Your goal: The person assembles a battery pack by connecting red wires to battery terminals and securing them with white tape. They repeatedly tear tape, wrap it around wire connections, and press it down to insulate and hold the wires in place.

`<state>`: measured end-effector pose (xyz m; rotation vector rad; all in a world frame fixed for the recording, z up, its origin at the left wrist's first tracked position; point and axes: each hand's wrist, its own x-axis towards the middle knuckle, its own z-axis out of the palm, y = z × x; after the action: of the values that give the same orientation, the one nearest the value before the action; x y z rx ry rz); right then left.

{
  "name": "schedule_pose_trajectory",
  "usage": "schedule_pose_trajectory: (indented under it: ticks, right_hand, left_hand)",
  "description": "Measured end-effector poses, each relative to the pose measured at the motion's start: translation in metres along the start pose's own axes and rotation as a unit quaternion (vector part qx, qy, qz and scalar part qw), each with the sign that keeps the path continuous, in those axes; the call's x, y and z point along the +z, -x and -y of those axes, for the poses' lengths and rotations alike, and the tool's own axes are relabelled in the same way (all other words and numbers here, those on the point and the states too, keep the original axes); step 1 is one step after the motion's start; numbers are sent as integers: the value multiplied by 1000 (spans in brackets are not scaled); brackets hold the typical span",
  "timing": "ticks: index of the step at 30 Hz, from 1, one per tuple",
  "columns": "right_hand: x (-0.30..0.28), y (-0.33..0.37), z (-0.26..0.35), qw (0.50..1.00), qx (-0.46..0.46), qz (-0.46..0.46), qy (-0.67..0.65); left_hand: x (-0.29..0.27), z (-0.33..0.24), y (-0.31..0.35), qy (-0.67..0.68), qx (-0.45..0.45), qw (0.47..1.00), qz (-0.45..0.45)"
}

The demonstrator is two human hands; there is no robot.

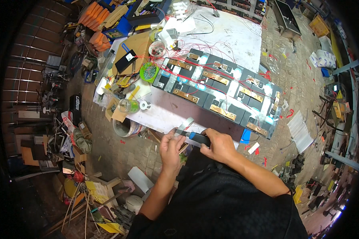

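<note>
In front of my body, my right hand wraps round the black-and-blue handle of a hand tool. The fingers of my left hand are pinched together at the tool's other end, against a pale grey curved band that looks like tape. The tool's tip is partly hidden by these fingers, so I cannot tell its kind. Just beyond both hands lies a battery pack of black blocks, with copper-coloured bars and thin red wires across its top. It rests at an angle on the white-covered table.
Left of the pack stand a green bowl of small parts, a clear jar, a white tape roll and a black box-shaped device on cardboard. A bucket sits below the table's left edge. Scraps litter the brick floor.
</note>
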<state>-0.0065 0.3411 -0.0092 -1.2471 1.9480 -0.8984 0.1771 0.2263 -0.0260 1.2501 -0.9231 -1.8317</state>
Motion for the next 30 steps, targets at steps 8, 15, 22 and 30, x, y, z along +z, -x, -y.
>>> schedule_pose_trajectory:
  ticks: [8, 15, 22, 30]
  right_hand:
    - [2, 14, -15, 996, 37, -75, -13]
    - [22, 28, -91, 994, 21, 50, 97]
    - [69, 27, -171, 981, 81, 49, 169]
    - [2, 15, -66, 996, 6, 82, 27]
  left_hand:
    - [-15, 6, -6, -96, 52, 992, 69]
    - [-71, 50, -30, -187, 47, 976, 103]
    - [-84, 144, -89, -195, -1, 975, 108]
    - [-50, 103, -97, -132, -111, 979, 106]
